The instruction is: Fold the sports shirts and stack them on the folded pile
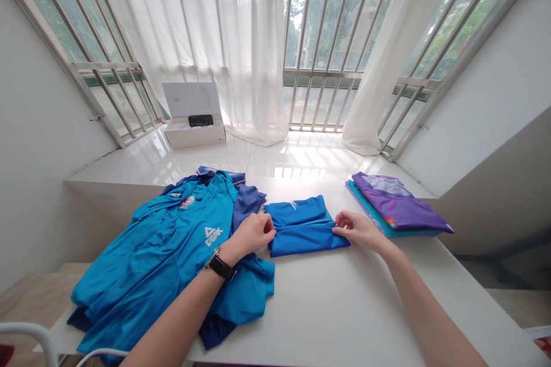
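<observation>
A blue garment (pixel 307 236), folded into a flat rectangle, lies on the white table between my hands. My left hand (pixel 255 232), with a black watch (pixel 221 265) on its wrist, pinches the garment's left edge. At the right edge, my right hand (pixel 355 229) pinches the cloth between thumb and fingers. Left of the folded piece spreads a loose heap of teal and navy clothes, its top teal shirt (pixel 185 258) marked with a white PEAK logo. To the right sits a stack of folded garments, a purple one (pixel 396 203) on top of teal.
An open white box (pixel 196 133) holding a black device (pixel 201 120) stands on the glossy window ledge (pixel 241 156). Sheer white curtains (pixel 267 57) hang before barred windows. A white curved tube (pixel 32 330) is at the lower left, close to the white table (pixel 344 309).
</observation>
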`<act>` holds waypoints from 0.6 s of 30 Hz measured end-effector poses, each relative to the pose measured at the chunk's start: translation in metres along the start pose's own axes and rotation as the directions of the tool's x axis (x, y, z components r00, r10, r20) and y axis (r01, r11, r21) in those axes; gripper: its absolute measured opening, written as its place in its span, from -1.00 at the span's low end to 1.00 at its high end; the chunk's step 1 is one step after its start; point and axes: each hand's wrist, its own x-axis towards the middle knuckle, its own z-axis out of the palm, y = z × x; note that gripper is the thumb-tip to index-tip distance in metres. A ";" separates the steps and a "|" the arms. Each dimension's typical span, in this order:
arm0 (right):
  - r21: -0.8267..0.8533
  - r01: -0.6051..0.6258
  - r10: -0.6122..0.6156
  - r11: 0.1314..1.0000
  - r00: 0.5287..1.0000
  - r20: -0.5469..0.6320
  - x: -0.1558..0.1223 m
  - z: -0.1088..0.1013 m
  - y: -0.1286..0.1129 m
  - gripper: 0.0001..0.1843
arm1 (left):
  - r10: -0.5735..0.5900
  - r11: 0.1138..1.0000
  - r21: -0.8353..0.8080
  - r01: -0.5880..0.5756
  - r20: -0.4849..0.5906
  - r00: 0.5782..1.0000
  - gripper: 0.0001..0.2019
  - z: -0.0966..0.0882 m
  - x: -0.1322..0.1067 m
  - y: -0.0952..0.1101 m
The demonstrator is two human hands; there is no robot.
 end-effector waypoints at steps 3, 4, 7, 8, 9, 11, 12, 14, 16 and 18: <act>-0.178 0.014 -0.045 0.984 0.985 -0.168 -0.001 -0.002 -0.002 -0.79 | 0.098 0.970 -0.240 -0.031 0.270 0.958 -0.83 -0.004 -0.006 0.011; -0.234 0.002 -0.057 0.972 0.972 -0.229 -0.001 -0.002 -0.003 -0.81 | 0.150 0.939 -0.343 -0.013 0.374 0.915 -0.78 -0.005 -0.007 0.015; -0.340 -0.008 -0.118 0.940 0.931 -0.346 0.000 0.001 -0.008 -0.82 | 0.262 0.858 -0.514 -0.002 0.433 0.863 -0.64 -0.005 -0.009 0.023; -0.351 0.021 -0.151 0.936 0.926 -0.347 0.001 0.003 -0.010 -0.82 | 0.270 0.864 -0.500 -0.056 0.368 0.890 -0.65 -0.004 -0.008 0.024; -0.352 0.065 -0.187 0.934 0.926 -0.327 0.001 0.006 -0.013 -0.82 | 0.277 0.885 -0.447 -0.130 0.284 0.918 -0.68 -0.003 -0.007 0.024; -0.332 0.155 -0.244 0.930 0.938 -0.246 0.001 0.013 -0.018 -0.83 | 0.325 0.926 -0.253 -0.281 0.155 0.933 -0.74 0.000 -0.005 0.023; -0.321 0.190 -0.262 0.928 0.945 -0.197 0.000 0.016 -0.022 -0.83 | 0.360 0.929 -0.144 -0.341 0.134 0.923 -0.76 0.002 -0.004 0.022; -0.312 0.245 -0.292 0.918 0.950 -0.113 -0.002 0.023 -0.028 -0.84 | 0.411 0.907 0.035 -0.419 0.145 0.900 -0.79 0.006 -0.002 0.019; -0.318 0.294 -0.330 0.901 0.942 -0.064 -0.004 0.028 -0.033 -0.83 | 0.433 0.880 0.139 -0.455 0.160 0.887 -0.83 0.010 -0.002 0.017; -0.322 0.336 -0.366 0.885 0.930 -0.035 -0.005 0.031 -0.036 -0.81 | 0.449 0.860 0.190 -0.473 0.155 0.880 -0.87 0.013 -0.002 0.016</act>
